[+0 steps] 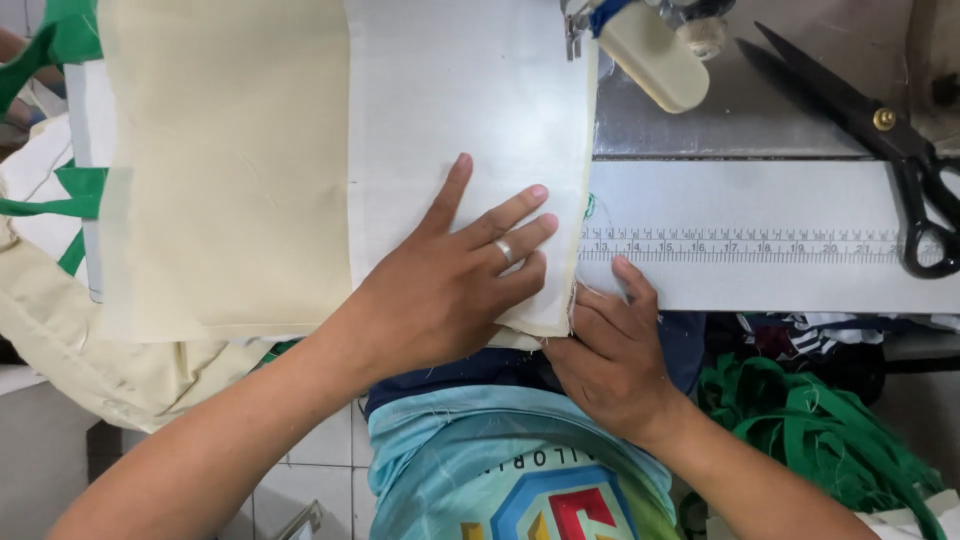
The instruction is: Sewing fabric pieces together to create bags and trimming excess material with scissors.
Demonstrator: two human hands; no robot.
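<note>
L hand [455,275] flat, fingers spread on cream fabric [330,150]; R hand [605,350] pinching its edge w/ fingers by ruler [740,245].

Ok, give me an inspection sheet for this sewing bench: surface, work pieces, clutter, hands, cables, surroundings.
Surface: grey metal sewing table with a printed ruler strip.
Job's things: cream and white rectangular cloth panel, lying flat under the machine's presser foot.
Clutter: black-handled scissors on the table's right.
Grippers: left hand spread flat on the panel; right hand at the panel's lower right corner.
Cables: nothing seen.
Surroundings: pile of green webbing straps; tiled floor.
</note>
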